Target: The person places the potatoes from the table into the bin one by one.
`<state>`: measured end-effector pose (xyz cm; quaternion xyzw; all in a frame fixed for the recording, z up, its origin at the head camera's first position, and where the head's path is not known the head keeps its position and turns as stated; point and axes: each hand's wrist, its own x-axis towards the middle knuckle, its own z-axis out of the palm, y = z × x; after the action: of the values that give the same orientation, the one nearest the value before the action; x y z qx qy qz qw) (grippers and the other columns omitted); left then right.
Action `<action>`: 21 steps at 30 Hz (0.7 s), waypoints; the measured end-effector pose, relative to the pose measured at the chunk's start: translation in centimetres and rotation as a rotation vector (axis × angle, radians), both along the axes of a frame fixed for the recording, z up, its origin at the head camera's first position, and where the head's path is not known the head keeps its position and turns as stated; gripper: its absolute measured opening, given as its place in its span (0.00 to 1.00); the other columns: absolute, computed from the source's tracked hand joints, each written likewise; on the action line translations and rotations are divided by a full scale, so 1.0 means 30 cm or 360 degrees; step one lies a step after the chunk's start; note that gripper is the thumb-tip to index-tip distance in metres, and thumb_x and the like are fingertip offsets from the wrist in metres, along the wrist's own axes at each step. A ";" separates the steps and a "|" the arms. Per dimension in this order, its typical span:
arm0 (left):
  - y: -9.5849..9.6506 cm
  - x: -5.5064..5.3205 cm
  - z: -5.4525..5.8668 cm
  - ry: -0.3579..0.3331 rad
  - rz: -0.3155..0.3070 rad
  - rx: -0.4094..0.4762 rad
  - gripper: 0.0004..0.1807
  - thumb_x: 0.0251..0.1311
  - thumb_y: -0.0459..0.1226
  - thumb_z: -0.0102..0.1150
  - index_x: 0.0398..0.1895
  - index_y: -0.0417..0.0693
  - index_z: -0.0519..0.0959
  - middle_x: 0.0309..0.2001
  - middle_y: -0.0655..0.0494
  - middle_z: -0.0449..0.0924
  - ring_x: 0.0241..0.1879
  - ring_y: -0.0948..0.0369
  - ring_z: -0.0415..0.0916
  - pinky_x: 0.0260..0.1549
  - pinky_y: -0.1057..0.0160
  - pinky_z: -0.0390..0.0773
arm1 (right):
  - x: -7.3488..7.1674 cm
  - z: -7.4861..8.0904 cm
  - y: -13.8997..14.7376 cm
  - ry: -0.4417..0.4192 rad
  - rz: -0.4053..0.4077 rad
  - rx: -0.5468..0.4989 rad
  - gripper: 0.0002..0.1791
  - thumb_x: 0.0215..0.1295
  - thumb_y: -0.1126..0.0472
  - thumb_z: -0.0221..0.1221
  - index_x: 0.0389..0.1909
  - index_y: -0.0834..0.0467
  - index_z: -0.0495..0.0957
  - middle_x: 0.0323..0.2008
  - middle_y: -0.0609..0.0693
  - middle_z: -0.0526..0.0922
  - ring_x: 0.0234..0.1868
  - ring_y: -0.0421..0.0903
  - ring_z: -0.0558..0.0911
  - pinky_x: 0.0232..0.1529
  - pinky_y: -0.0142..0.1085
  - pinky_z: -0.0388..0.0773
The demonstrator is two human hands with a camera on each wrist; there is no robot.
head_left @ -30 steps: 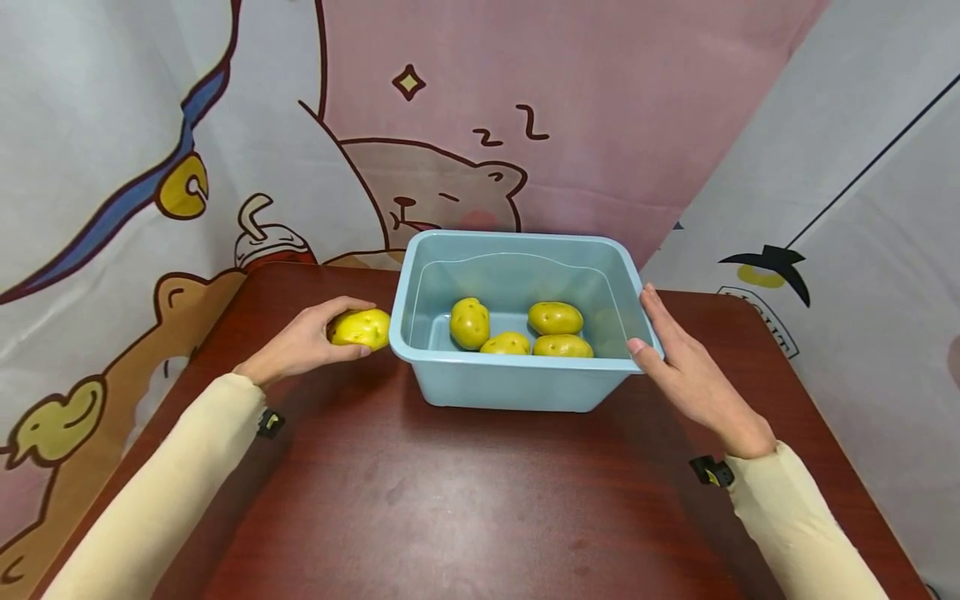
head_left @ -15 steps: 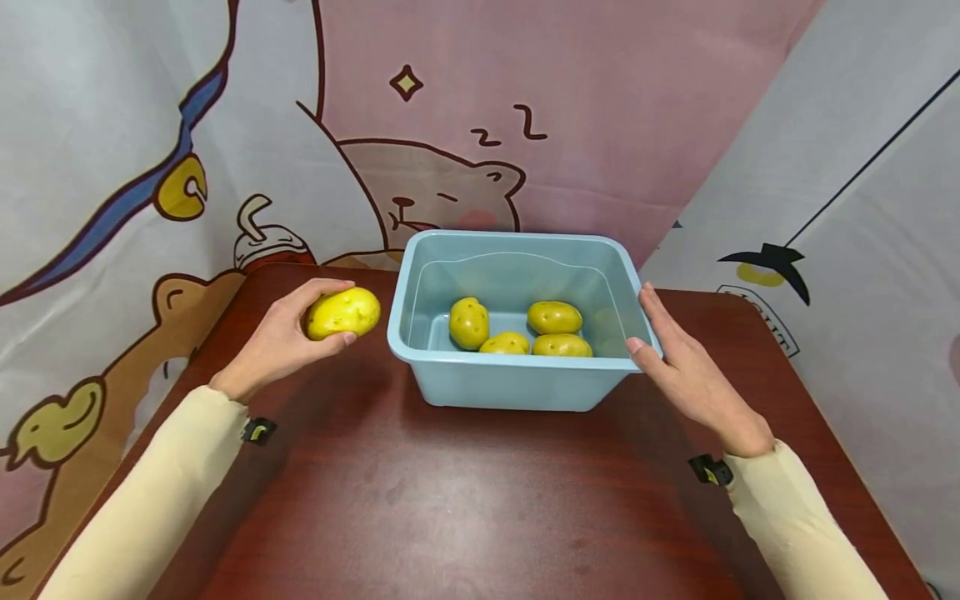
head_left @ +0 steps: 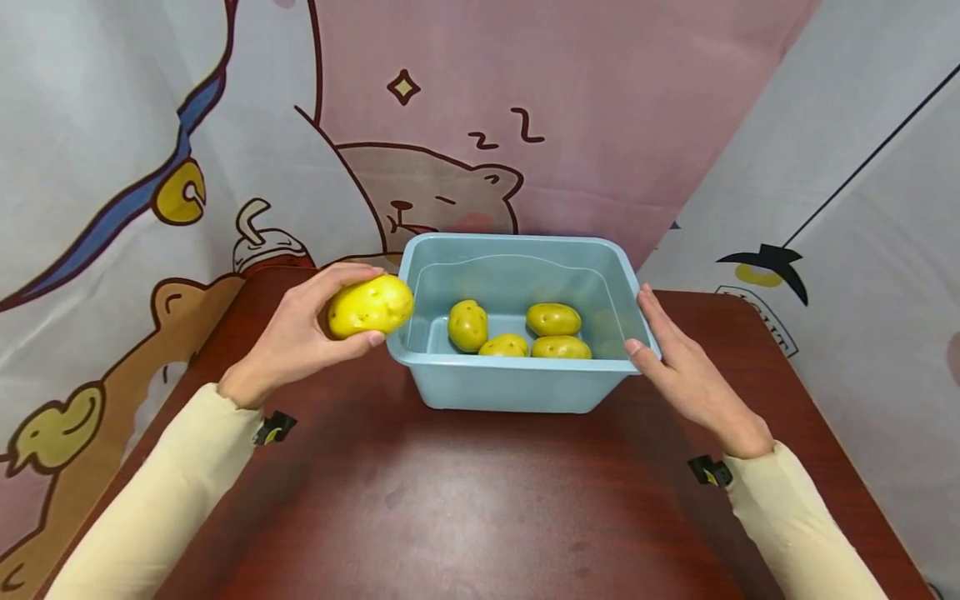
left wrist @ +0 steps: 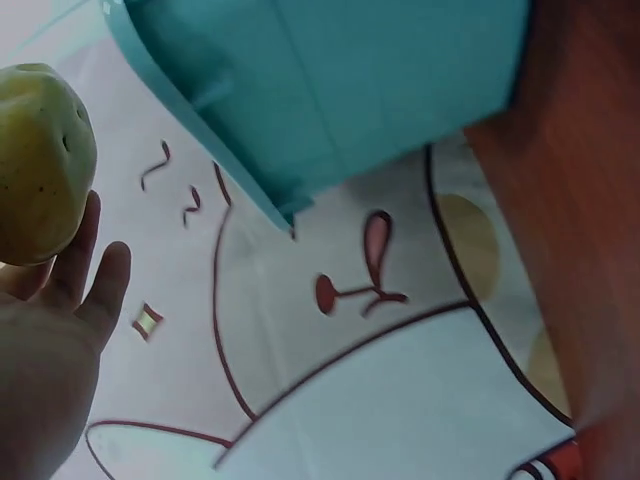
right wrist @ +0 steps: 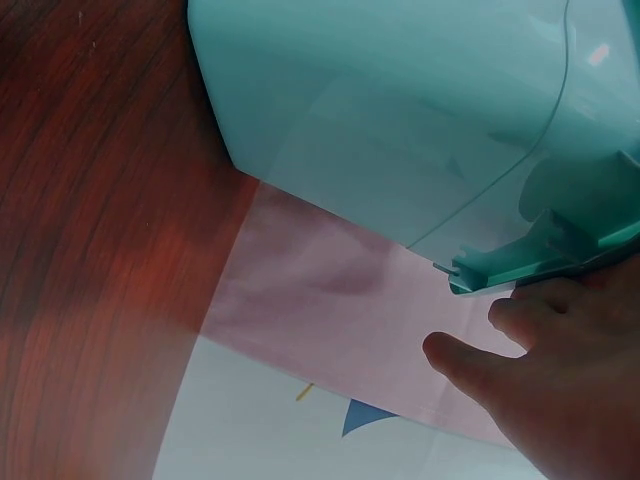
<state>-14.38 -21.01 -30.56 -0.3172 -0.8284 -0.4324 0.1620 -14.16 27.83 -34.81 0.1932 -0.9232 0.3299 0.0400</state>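
Note:
A yellow potato (head_left: 371, 307) is gripped between the thumb and fingers of my left hand (head_left: 300, 325), raised at the left rim of a light blue plastic basin (head_left: 495, 385). In the left wrist view, the same potato (left wrist: 45, 165) sits at the left edge, with the basin (left wrist: 330, 80) above and to the right. Several more potatoes (head_left: 553, 319) lie on the basin's floor. My right hand (head_left: 690, 375) rests against the basin's right rim, fingers straight along the outside and thumb on the rim. In the right wrist view, its fingers (right wrist: 470, 365) are under the rim.
The basin stands on a dark red-brown wooden table (head_left: 465, 500). Behind and beside the table hangs a cloth (head_left: 600, 100) printed with cartoon bears. A small black device (head_left: 275, 427) is on the left wrist, another (head_left: 708, 471) on the right.
My left hand first drew back left from the basin's rim and lifted the potato, then came right again, so the potato now overlaps the rim in view. The right hand has stayed put.

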 end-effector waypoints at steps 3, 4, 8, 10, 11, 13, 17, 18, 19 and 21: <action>0.030 -0.002 0.017 0.0046 -0.0066 0.0005 0.40 0.46 0.29 0.81 0.67 0.51 0.78 0.63 0.58 0.78 0.58 0.60 0.75 0.53 0.68 0.75 | 0.001 0.002 -0.001 -0.0002 0.0009 0.0002 0.42 0.80 0.49 0.52 0.85 0.46 0.39 0.84 0.45 0.40 0.80 0.63 0.52 0.69 0.71 0.55; 0.040 -0.003 0.023 0.0059 -0.0078 0.0001 0.40 0.46 0.30 0.82 0.67 0.50 0.78 0.63 0.57 0.78 0.59 0.59 0.75 0.54 0.68 0.75 | 0.001 0.002 -0.001 -0.0001 0.0010 0.0002 0.42 0.80 0.49 0.52 0.85 0.47 0.40 0.84 0.46 0.40 0.80 0.63 0.52 0.69 0.71 0.55; 0.075 -0.009 0.046 0.0101 -0.0120 -0.0027 0.40 0.45 0.32 0.83 0.67 0.50 0.78 0.63 0.57 0.79 0.60 0.58 0.75 0.55 0.66 0.75 | 0.001 0.001 0.000 -0.0006 0.0012 -0.0012 0.42 0.80 0.50 0.52 0.85 0.46 0.40 0.84 0.46 0.40 0.81 0.63 0.51 0.69 0.72 0.54; 0.094 -0.014 0.057 0.0129 -0.0142 -0.0046 0.41 0.44 0.34 0.84 0.67 0.49 0.78 0.63 0.57 0.79 0.60 0.58 0.75 0.56 0.65 0.75 | 0.001 0.000 0.000 -0.0010 0.0003 -0.0012 0.42 0.80 0.49 0.52 0.85 0.46 0.40 0.84 0.45 0.40 0.81 0.62 0.50 0.69 0.72 0.54; 0.103 -0.017 0.061 0.0139 -0.0162 -0.0050 0.41 0.44 0.34 0.85 0.67 0.49 0.78 0.63 0.56 0.80 0.59 0.57 0.75 0.56 0.65 0.75 | 0.001 -0.001 0.000 -0.0012 -0.0003 -0.0011 0.42 0.80 0.49 0.52 0.85 0.45 0.40 0.84 0.44 0.39 0.81 0.61 0.50 0.69 0.72 0.54; 0.121 -0.025 0.067 0.0159 -0.0201 -0.0064 0.41 0.44 0.35 0.85 0.67 0.48 0.78 0.61 0.56 0.80 0.57 0.58 0.76 0.54 0.64 0.76 | 0.001 -0.002 0.001 -0.0014 -0.0017 -0.0005 0.42 0.80 0.49 0.52 0.85 0.45 0.40 0.84 0.42 0.39 0.81 0.60 0.50 0.70 0.71 0.55; 0.156 -0.043 0.068 0.0150 -0.0261 -0.0111 0.39 0.48 0.38 0.84 0.66 0.47 0.78 0.60 0.57 0.81 0.54 0.59 0.77 0.51 0.62 0.77 | 0.002 -0.004 0.002 -0.0016 -0.0034 0.0006 0.42 0.80 0.48 0.52 0.85 0.44 0.40 0.84 0.40 0.39 0.81 0.59 0.50 0.70 0.70 0.55; 0.164 -0.048 0.065 0.0146 -0.0267 -0.0130 0.39 0.49 0.39 0.83 0.66 0.47 0.78 0.60 0.57 0.81 0.55 0.59 0.78 0.52 0.61 0.78 | 0.002 -0.004 0.002 -0.0015 -0.0031 0.0005 0.42 0.80 0.48 0.52 0.85 0.43 0.40 0.84 0.40 0.39 0.81 0.59 0.50 0.70 0.71 0.55; 0.172 -0.053 0.063 0.0140 -0.0271 -0.0148 0.38 0.49 0.40 0.83 0.66 0.47 0.78 0.60 0.57 0.81 0.57 0.58 0.77 0.53 0.59 0.78 | 0.002 -0.004 0.002 -0.0014 -0.0027 0.0004 0.42 0.80 0.48 0.52 0.85 0.44 0.39 0.84 0.41 0.39 0.81 0.60 0.50 0.70 0.71 0.55; 0.186 -0.062 0.055 0.0114 -0.0278 -0.0188 0.37 0.51 0.42 0.82 0.66 0.47 0.78 0.61 0.58 0.81 0.60 0.58 0.77 0.56 0.56 0.78 | 0.001 -0.004 0.001 -0.0014 -0.0020 -0.0002 0.42 0.80 0.49 0.52 0.85 0.43 0.39 0.84 0.42 0.39 0.81 0.61 0.50 0.69 0.72 0.55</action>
<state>-16.25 -15.42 -28.90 -0.4124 -0.8153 -0.3837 0.1341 -14.12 27.87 -34.93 0.1861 -0.9243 0.3311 0.0382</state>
